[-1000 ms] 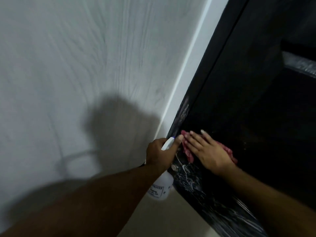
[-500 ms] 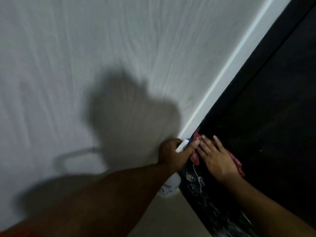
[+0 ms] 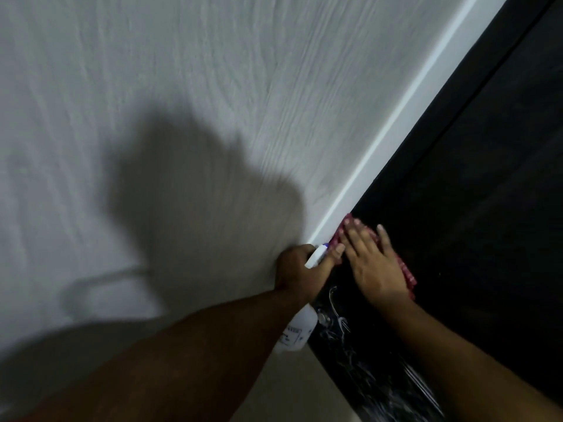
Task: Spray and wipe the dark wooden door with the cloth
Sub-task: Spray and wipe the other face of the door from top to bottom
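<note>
- A person's right hand (image 3: 373, 263) lies flat on the dark wooden door (image 3: 472, 208), fingers straight and slightly spread. It presses a red patterned cloth (image 3: 408, 277) against the panel close to the door's left edge.
- The cloth shows past the fingertips and along the outer side of the hand; the rest of it is hidden under the palm.
- The left hand (image 3: 300, 271) is curled round the neck of a white spray bottle (image 3: 295, 333), just left of the door's edge. 1 finger stretches along the nozzle toward the cloth.
- The 2 hands sit side by side at the door's edge, very close together; whether they actually touch cannot be told.
- The bottle's body hangs below the fist, just beside the door's lower left edge. It carries a label whose print is too blurred to read.
- White streaks (image 3: 350, 336) mark the glossy lower part of the door, below the right wrist.
- A white trim strip (image 3: 396, 117) runs along the door's left edge.
- Left of the door, beyond the trim, a pale wall (image 3: 152, 86) with a wood-grain texture carries a broad shadow (image 3: 198, 193).
- A patch of beige floor (image 3: 289, 385) shows beneath the bottle, left of the door's bottom edge.
</note>
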